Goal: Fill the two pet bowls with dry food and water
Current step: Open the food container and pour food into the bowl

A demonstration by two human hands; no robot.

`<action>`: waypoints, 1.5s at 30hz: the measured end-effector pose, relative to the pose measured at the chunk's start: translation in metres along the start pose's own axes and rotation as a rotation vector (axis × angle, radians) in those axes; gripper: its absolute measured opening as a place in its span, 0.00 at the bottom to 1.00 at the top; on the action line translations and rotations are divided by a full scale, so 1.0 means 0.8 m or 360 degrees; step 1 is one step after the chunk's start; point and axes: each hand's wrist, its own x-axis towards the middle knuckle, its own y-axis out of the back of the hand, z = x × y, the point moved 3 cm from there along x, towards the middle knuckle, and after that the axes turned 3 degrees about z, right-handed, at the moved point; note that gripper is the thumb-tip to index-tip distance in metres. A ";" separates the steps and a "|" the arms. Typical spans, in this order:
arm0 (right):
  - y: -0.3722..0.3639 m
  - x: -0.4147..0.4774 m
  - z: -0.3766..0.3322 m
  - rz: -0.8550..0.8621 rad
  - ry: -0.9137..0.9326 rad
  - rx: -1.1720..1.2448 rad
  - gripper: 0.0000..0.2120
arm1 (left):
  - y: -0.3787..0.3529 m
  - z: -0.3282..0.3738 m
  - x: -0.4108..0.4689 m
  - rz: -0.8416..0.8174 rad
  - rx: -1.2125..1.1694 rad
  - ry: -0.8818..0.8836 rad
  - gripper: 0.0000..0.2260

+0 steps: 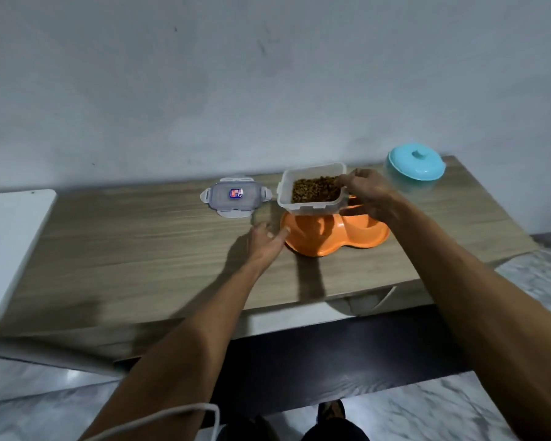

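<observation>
Wood-grain worktop point(124, 249) against a grey wall point(268, 74), marble floor point(538, 281) below. Right hand point(368, 195) fingers point(347, 180) clamp the kibble container point(312, 209) over the orange bowls point(331, 241); left hand point(263, 245) fingers, straight, touch them.

The food container point(312, 206) covers the rear of the orange double bowl point(334, 245), so I cannot determine what, if anything, lies in its left well. The right hand point(369, 195) screens most of the right well. I cannot see where its fingers meet the container's underside. The sticker point(236, 193) on the loose lid point(223, 202) is too small to read. The vessel point(406, 186) under the teal lid point(415, 163) is blurred, and I cannot determine its contents. The white cable point(172, 416) is cut off by the lower edge.
</observation>
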 end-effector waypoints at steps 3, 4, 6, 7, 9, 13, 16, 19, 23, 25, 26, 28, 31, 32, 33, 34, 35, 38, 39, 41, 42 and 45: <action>0.039 -0.001 0.003 0.0061 0.0082 -0.0068 0.05 | -0.030 0.015 -0.001 -0.0005 0.0356 -0.0202 0.24; 0.049 -0.002 0.005 0.0076 0.0106 -0.0083 0.06 | -0.037 0.019 -0.001 -0.0007 0.0461 -0.0244 0.25; 0.065 -0.002 0.008 0.0111 0.0154 -0.0138 0.08 | -0.049 0.021 -0.001 -0.0021 0.0643 -0.0274 0.28; 0.071 -0.002 0.009 0.0128 0.0182 -0.0178 0.08 | -0.054 0.018 0.002 -0.0001 0.0728 -0.0289 0.30; 0.077 0.000 0.010 0.0162 0.0245 -0.0263 0.09 | -0.061 0.015 0.004 0.0041 0.0872 -0.0313 0.32; 0.077 0.005 0.010 0.0194 0.0388 -0.0430 0.11 | -0.075 0.012 0.006 0.0024 0.0950 -0.0350 0.34; 0.074 0.007 0.009 0.0219 0.0520 -0.0592 0.13 | -0.081 0.010 0.009 0.0077 0.1022 -0.0361 0.33; 0.073 0.010 0.009 0.0237 0.0660 -0.0741 0.13 | -0.083 0.009 0.012 0.0095 0.1054 -0.0340 0.32; 0.072 0.015 0.012 0.0233 0.0754 -0.0829 0.14 | -0.085 0.010 0.014 0.0091 0.1116 -0.0311 0.31; 0.072 0.015 0.012 0.0259 0.0787 -0.0872 0.15 | -0.087 0.010 0.015 0.0109 0.1112 -0.0289 0.31; 0.072 0.015 0.012 0.0266 0.0805 -0.0890 0.16 | -0.089 0.009 0.016 0.0115 0.1110 -0.0283 0.31; 0.070 0.011 0.010 0.0259 0.0846 -0.0934 0.15 | -0.091 0.009 0.017 0.0114 0.1105 -0.0266 0.32; 0.067 0.006 0.009 0.0244 0.0899 -0.0981 0.15 | -0.092 0.009 0.019 0.0112 0.1102 -0.0258 0.32; 0.066 0.006 0.009 0.0247 0.0915 -0.0989 0.14 | -0.092 0.009 0.019 0.0110 0.1104 -0.0255 0.32; 0.065 0.007 0.009 0.0251 0.0930 -0.1001 0.14 | -0.092 0.009 0.019 0.0109 0.1106 -0.0254 0.32; 0.063 0.007 0.009 0.0253 0.0937 -0.1011 0.14 | -0.092 0.010 0.018 0.0106 0.1107 -0.0253 0.32; 0.062 0.008 0.009 0.0252 0.0933 -0.1014 0.14 | -0.091 0.010 0.018 0.0104 0.1106 -0.0252 0.32; 0.061 0.011 0.010 0.0247 0.0922 -0.1009 0.14 | -0.091 0.011 0.018 0.0088 0.1106 -0.0236 0.33; 0.060 0.011 0.010 0.0249 0.0928 -0.1015 0.14 | -0.091 0.011 0.018 0.0085 0.1104 -0.0232 0.33; 0.061 0.011 0.010 0.0255 0.0940 -0.1021 0.14 | -0.091 0.011 0.019 0.0084 0.1095 -0.0226 0.33; 0.061 0.012 0.010 0.0255 0.0943 -0.1021 0.14 | -0.091 0.011 0.019 0.0081 0.1092 -0.0223 0.33; 0.061 0.012 0.011 0.0257 0.0951 -0.1025 0.15 | -0.090 0.011 0.018 0.0081 0.1085 -0.0223 0.32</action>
